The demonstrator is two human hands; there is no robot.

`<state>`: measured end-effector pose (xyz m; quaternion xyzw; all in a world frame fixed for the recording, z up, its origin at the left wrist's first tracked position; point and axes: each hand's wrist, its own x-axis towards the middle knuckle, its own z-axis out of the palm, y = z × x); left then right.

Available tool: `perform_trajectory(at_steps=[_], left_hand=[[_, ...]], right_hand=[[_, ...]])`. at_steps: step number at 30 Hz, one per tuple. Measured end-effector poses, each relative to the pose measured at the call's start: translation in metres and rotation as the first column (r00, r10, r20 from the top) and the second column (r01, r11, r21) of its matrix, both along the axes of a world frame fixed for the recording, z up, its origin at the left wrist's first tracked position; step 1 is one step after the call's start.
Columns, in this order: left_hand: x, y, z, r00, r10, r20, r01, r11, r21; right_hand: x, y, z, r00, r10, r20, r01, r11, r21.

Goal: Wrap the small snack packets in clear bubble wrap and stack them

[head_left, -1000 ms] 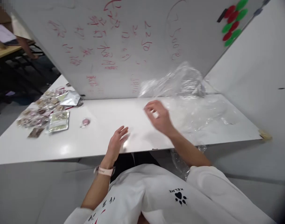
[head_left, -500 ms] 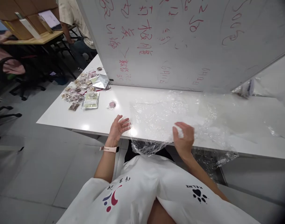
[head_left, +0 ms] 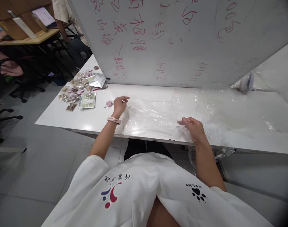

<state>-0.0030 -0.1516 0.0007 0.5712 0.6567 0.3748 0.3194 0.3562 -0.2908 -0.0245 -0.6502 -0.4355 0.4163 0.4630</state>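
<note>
A crinkled sheet of clear plastic film lies across the white table in front of me, stretched between both hands. My left hand, with a pale band on its wrist, is closed in a pinch at the film's left side. At the right, my right hand pinches the film between thumb and fingers. Just left of my left hand sits a small round pinkish item in a clear wrapper. More loose clear film is bunched beyond my right hand and hangs over the front edge.
Several small packets, a green-labelled pouch and a silver pouch lie at the table's left end. A whiteboard with red writing stands along the back. A clear-wrapped bundle is at the back right. Another person sits at upper left.
Both hands have gone from open to pinching the film. My left hand moved away from me. The film that drooped over the front edge now lies flatter and pulled taut on the table.
</note>
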Motion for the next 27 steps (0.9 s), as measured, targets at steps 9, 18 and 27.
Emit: perform_trajectory(at_steps=[9,18,27], left_hand=[[0.037,-0.069,0.001,0.819,-0.034,-0.572,0.292,0.884,0.366],[0.067,-0.112,-0.053,0.452,-0.615,-0.646,0.705,0.69,-0.163],[-0.032,-0.071,-0.016,0.935,-0.208,-0.288,0.262,0.951,0.163]], right_hand=[[-0.004,-0.037,0.018,0.638,-0.181,0.748,0.141,0.983,0.117],[-0.071,0.082,-0.006,0.433,0.513,0.741,-0.618,0.767,-0.17],[-0.059,0.118,-0.014,0.286,0.297,0.911,-0.439,0.886,-0.151]])
